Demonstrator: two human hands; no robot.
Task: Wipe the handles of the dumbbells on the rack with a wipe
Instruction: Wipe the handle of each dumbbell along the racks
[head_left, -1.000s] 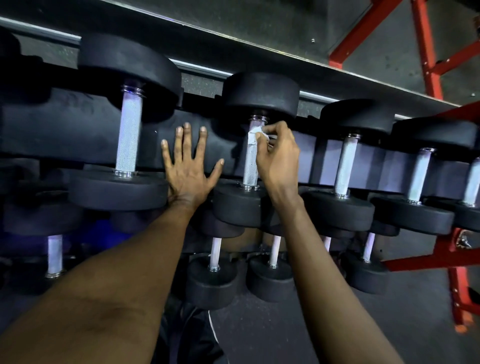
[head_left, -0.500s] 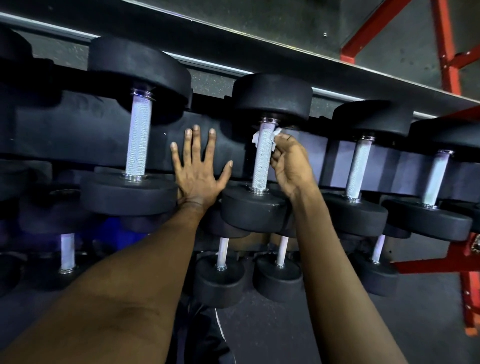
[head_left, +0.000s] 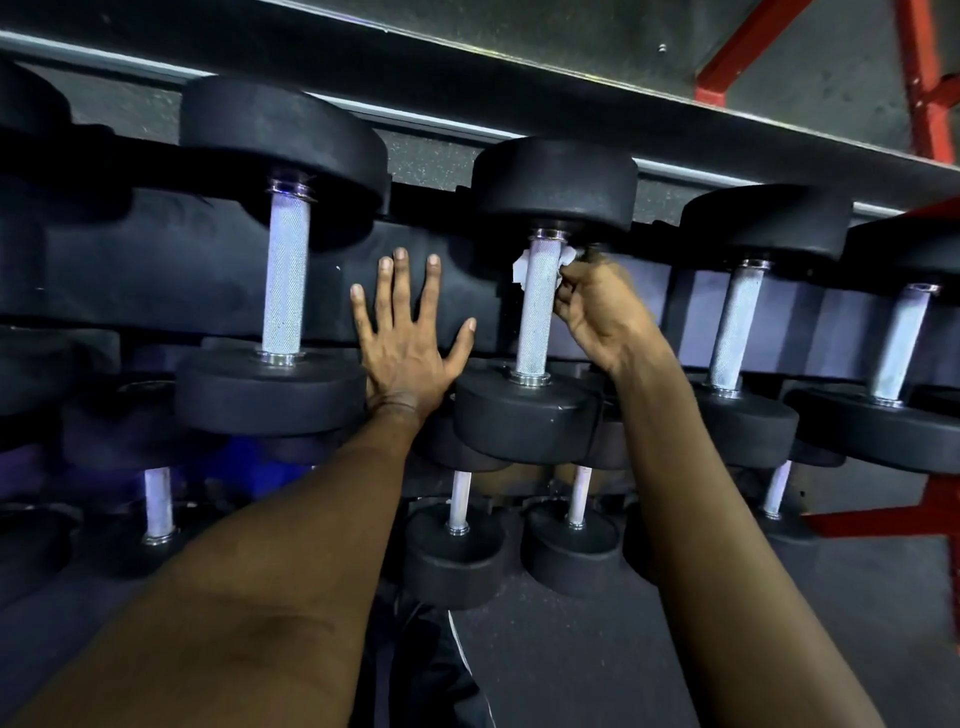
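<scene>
Up on the top tier of the dumbbell rack, the right hand curls its fingers around the upper end of a knurled steel handle, holding a small white wipe wrapped behind that handle just below the far rubber head; crumpled edges of the wipe show on both sides of the bar. This dumbbell lies in its cradle with the near head toward the camera. The left hand lies flat on the rack's black padded face, fingers straight and spread, thumb reaching toward the handle being wiped, between that dumbbell and the larger dumbbell to its left. More dumbbells sit to the right, and smaller ones rest on the lower tier. A red steel frame stands at the right edge.
</scene>
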